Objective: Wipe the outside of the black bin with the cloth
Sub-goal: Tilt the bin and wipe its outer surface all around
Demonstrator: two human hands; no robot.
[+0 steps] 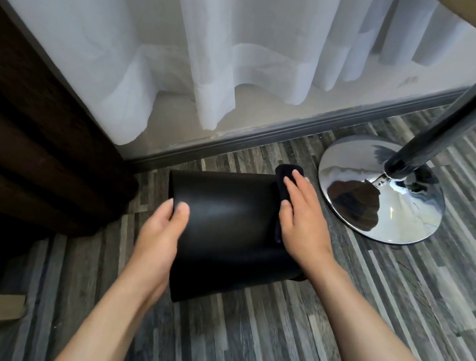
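Note:
The black bin [226,223] is tipped toward me above the striped wood floor, its smooth outer wall facing up. My left hand [157,239] grips the bin's left edge, thumb on the outside and fingers hidden behind it. My right hand [303,222] lies flat on the bin's right side, pressing a dark cloth [286,173] against it. The cloth shows above my fingertips and as a strip beside my palm; the rest is hidden under the hand.
A chrome round base [382,192] with a dark pole [449,114] stands just right of the bin. White curtains [214,60] hang over a grey baseboard [295,127] behind. Dark drapes [30,129] fill the left side.

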